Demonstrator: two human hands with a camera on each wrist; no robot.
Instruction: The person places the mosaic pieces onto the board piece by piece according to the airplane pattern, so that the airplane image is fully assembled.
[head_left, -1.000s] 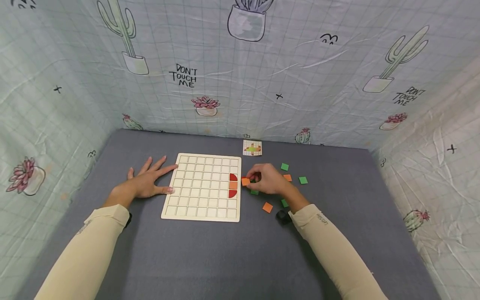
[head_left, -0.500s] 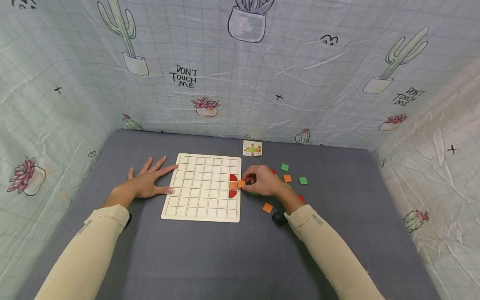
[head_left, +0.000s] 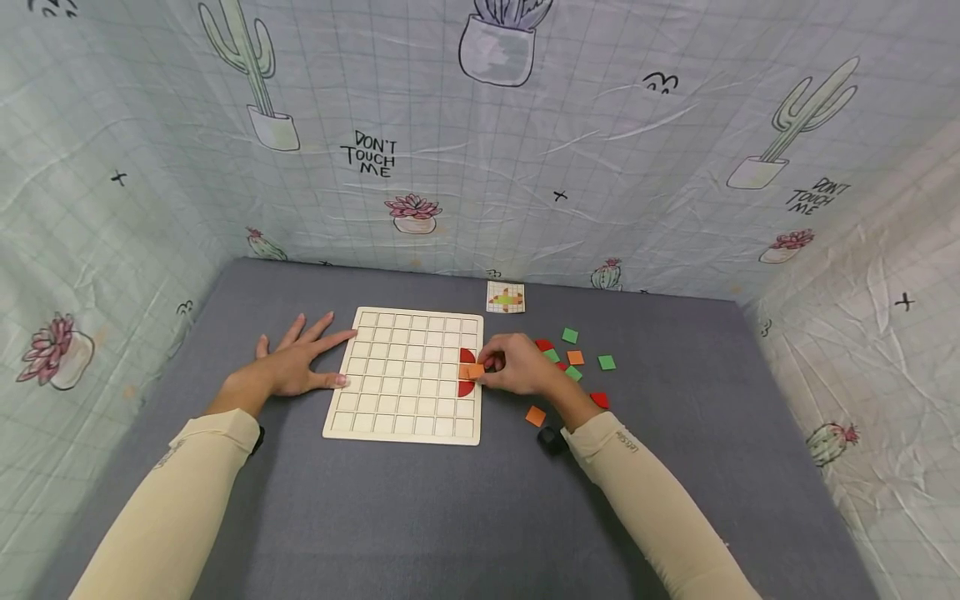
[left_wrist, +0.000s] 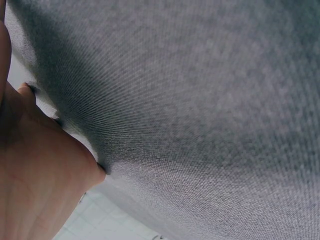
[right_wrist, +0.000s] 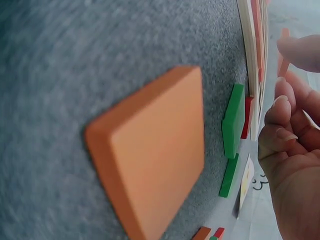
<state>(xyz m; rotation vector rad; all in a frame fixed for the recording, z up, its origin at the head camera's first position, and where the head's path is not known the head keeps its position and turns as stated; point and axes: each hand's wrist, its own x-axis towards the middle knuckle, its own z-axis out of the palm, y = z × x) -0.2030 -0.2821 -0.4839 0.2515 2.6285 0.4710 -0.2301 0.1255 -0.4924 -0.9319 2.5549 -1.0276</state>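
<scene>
A pale wooden grid board (head_left: 401, 406) lies on the table. Spread fingers of my left hand (head_left: 292, 364) touch its left edge. Over the board's right column, my right hand (head_left: 519, 364) pinches an orange square tile (head_left: 476, 372) between thumb and fingers. That tile partly covers another orange tile (head_left: 462, 372) on the board, which sits between an upper red rounded tile (head_left: 467, 356) and a lower red rounded tile (head_left: 466, 389). The right wrist view shows the pinched orange tile (right_wrist: 285, 32) edge-on at the thumb tip. Only part of my left hand (left_wrist: 40, 170) appears in the left wrist view.
Loose green, orange and red tiles lie right of the board, among them a green tile (head_left: 607, 362) and an orange tile (head_left: 536, 416). A small pattern card (head_left: 506, 297) lies behind the board's right corner. Patterned fabric (head_left: 480, 167) rises behind the grey table (head_left: 390, 517).
My right hand has moved left with the orange tile, from beside the board to over its right column. More loose tiles show behind the hand. My left hand has stayed put.
</scene>
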